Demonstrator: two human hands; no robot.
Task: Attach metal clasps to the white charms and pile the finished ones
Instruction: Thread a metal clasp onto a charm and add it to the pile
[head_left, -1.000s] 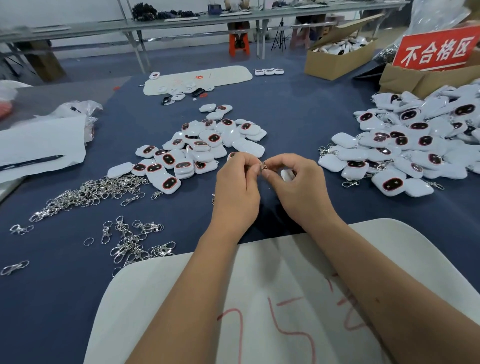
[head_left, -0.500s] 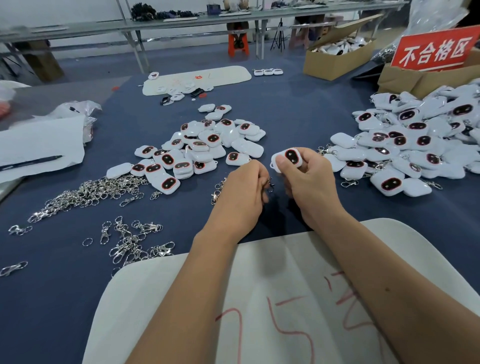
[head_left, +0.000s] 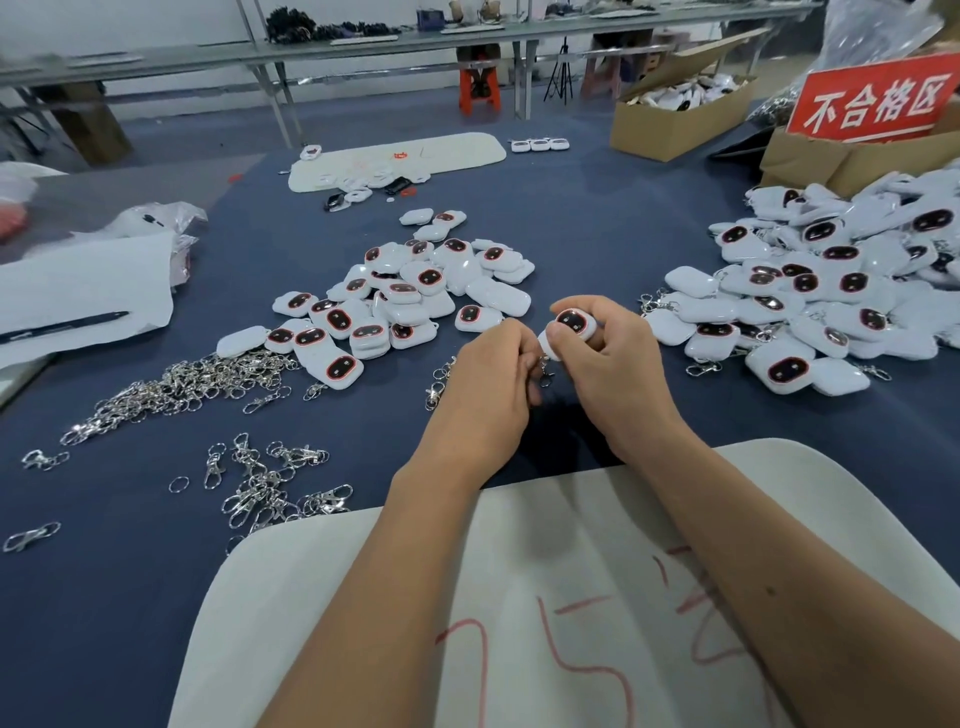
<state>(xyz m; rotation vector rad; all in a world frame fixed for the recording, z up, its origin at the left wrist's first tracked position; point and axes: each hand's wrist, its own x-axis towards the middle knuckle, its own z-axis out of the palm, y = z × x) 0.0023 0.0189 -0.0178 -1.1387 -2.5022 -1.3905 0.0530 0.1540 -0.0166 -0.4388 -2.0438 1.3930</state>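
At the middle of the blue tabletop (head_left: 597, 218) the right hand (head_left: 621, 364) has its grip closed on a white charm (head_left: 569, 327), thumb and curled fingers pinching it with the dark, red-rimmed oval face turned up. The charm sits at the top of that grip, toward 12 o'clock from the palm. Just beside it at 9 o'clock, the left hand (head_left: 491, 384) has its fingers curled in around a small metal clasp (head_left: 544, 370) that hangs below the charm's lower edge, between the two hands; whether the clasp is already hooked on cannot be told. Toward 10 o'clock from the hands lies a heap of loose charms (head_left: 410, 296), well apart from a larger pile of charms with clasps (head_left: 831, 291) at 2 o'clock. A spread of loose clasps (head_left: 176, 384) lies at 9 o'clock, with a few more (head_left: 280, 483) toward 8 o'clock. Both forearms cross a white board with red marks (head_left: 571, 623) at 6 o'clock. A red sign (head_left: 872, 98) stands on a cardboard box (head_left: 852, 161) at 1 o'clock.
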